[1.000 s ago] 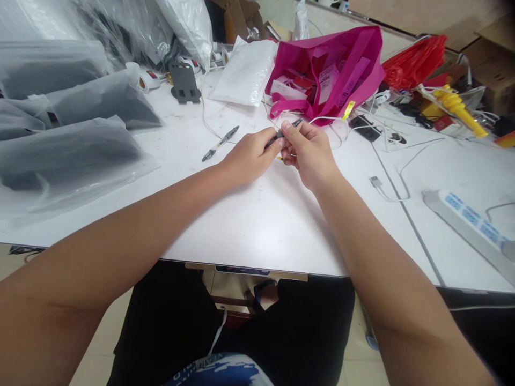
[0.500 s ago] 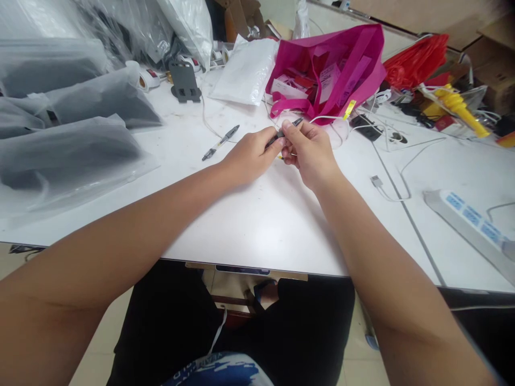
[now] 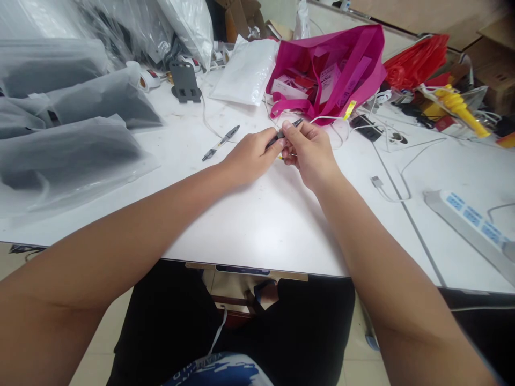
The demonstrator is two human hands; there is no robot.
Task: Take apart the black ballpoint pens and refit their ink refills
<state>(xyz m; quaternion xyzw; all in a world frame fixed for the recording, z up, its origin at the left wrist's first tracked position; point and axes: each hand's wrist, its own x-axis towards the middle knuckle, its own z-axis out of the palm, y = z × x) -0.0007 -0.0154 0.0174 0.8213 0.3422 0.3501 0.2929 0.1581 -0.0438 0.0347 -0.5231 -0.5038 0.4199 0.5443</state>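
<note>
Both hands meet above the white table, with a dark pen (image 3: 276, 139) held between them. My left hand (image 3: 252, 153) is closed on the pen's lower left part. My right hand (image 3: 310, 149) pinches its other end with thumb and fingers; the tip points to the upper right. A small yellow bit shows under the right fingers, too small to make out. Left of the hands, a second pen (image 3: 221, 142), grey and clear, lies on the table.
Frosted bags (image 3: 68, 161) fill the left side. A black phone stand (image 3: 185, 81), a white padded envelope (image 3: 245, 72) and a pink bag (image 3: 328, 69) stand behind the hands. On the right are a white cable (image 3: 402, 182) and a power strip (image 3: 475, 217).
</note>
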